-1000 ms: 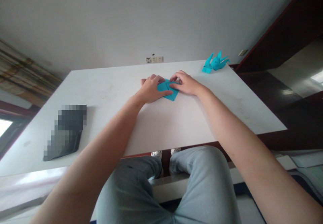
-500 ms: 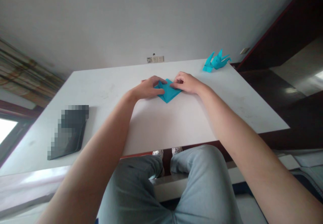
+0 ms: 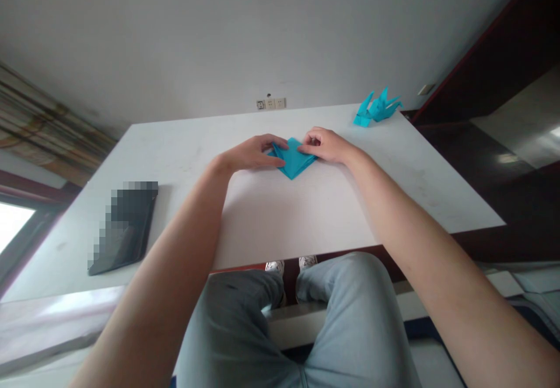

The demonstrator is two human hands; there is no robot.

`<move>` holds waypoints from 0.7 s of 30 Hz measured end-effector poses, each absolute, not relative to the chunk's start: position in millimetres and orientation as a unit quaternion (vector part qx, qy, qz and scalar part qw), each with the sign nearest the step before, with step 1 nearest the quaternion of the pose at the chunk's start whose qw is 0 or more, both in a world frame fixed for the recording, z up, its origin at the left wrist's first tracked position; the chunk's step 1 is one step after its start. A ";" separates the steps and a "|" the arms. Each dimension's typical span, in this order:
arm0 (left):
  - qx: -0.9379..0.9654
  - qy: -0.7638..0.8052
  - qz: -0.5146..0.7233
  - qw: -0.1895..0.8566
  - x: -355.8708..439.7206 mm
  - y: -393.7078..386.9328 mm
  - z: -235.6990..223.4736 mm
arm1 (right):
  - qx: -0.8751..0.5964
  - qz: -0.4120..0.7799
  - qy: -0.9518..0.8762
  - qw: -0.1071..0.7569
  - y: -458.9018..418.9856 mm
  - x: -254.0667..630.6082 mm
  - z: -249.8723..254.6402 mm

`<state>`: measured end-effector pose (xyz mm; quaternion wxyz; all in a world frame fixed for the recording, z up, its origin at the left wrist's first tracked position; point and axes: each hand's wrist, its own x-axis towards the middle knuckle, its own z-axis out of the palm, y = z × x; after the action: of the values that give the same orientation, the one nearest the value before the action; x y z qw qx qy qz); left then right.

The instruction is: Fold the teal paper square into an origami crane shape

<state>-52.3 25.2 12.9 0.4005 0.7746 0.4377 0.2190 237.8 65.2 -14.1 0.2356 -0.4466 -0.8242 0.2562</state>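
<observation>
A blue sheet of origami paper (image 3: 292,158), folded into a diamond shape with a raised flap on its left side, lies on the white table. My left hand (image 3: 251,151) grips its left part, thumb near the lower edge and fingers over the upper edge. With curled fingers, my right hand (image 3: 326,143) pinches the paper near its right corner. Fingertips hide part of the folds on both sides.
Blue folded paper cranes (image 3: 378,109) stand at the table's far right corner. A dark flat device (image 3: 125,230), partly pixelated, lies on the left of the white table (image 3: 297,219). Wall sockets (image 3: 270,104) sit just behind the far edge.
The flap on the paper's left side stands out more from the diamond, and my left thumb has shifted slightly. My right hand stays at the right corner. The view has moved a little.
</observation>
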 end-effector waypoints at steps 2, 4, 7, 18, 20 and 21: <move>0.776 0.439 0.218 0.396 -53.3 25.8 13.0 | -0.444 0.256 -0.825 0.237 65.3 237.5 -14.2; 0.776 0.433 0.216 0.404 -53.8 25.3 14.5 | -0.443 0.256 -0.826 0.238 65.4 237.4 -14.6; 0.766 0.425 0.217 0.430 -53.2 22.8 17.9 | -0.446 0.250 -0.826 0.237 65.0 237.2 -15.0; 0.757 0.452 0.227 0.415 -52.8 25.3 12.4 | -0.453 0.251 -0.823 0.233 65.8 236.6 -15.5; 0.756 0.449 0.249 0.407 -51.2 27.1 8.0 | -0.452 0.250 -0.823 0.237 66.4 236.0 -17.0; 0.758 0.444 0.261 0.401 -50.1 27.4 6.3 | -0.452 0.250 -0.822 0.240 66.3 235.7 -17.3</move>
<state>-50.1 27.4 6.3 0.4008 0.7579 0.4439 0.2607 235.7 66.3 -17.3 0.2396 -0.4517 -0.8222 0.2500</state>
